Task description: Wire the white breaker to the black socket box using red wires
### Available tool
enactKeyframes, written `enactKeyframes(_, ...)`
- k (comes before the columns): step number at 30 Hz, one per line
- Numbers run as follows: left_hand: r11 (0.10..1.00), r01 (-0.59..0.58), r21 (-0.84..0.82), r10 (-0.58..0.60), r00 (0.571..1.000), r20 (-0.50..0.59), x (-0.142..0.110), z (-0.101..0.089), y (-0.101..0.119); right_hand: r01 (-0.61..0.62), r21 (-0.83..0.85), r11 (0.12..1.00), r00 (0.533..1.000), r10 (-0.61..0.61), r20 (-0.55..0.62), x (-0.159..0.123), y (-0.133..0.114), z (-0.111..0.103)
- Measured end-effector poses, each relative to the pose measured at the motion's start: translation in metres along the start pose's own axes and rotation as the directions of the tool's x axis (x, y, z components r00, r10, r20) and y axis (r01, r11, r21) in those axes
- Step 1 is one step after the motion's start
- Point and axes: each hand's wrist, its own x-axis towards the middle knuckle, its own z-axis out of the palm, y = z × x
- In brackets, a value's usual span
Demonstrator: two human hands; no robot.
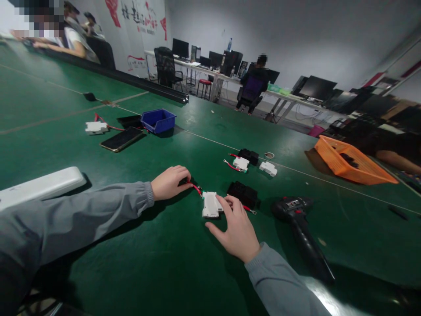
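Note:
A white plastic module (209, 206), shaped like a small circuit breaker, lies on the green table in front of me. From its upper left a short red wire (197, 188) runs to my left hand (171, 182), whose thumb and fingers pinch the wire's end. My right hand (238, 228) rests at the module's right side. Its thumb and index finger are spread, the index tip touching the module. Behind those fingers sits a black block (242, 193), and a red wire with a ring terminal (252, 211) sticks out beside it.
A cordless drill (301, 228) lies to the right. Farther back are another wired module (241, 164), a loose white module (268, 168) and an orange basket (357, 164). On the left are a phone (122, 139), a blue bin (158, 121) and a long white object (42, 186).

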Motion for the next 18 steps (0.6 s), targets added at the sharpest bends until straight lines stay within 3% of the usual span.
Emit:
enactKeyframes(5,1.0,-0.007,-0.013,0.007,1.0,-0.004,0.001,0.0013,-0.0003,0.018,0.041,0.999,1.0,-0.018,0.005,0.0039,0.0018,0.0003)
enactKeyframes(11,0.999,-0.018,-0.031,0.018,1.0,-0.002,0.0035,-0.0003,0.0004,-0.058,0.143,0.988,0.997,0.064,-0.039,0.0027,0.0049,0.0007)
enactKeyframes(18,0.962,-0.081,-0.26,0.109,0.989,0.097,0.0026,-0.0051,0.0021,-0.051,0.231,0.972,0.987,0.084,-0.135,0.0017,-0.0008,-0.0038)
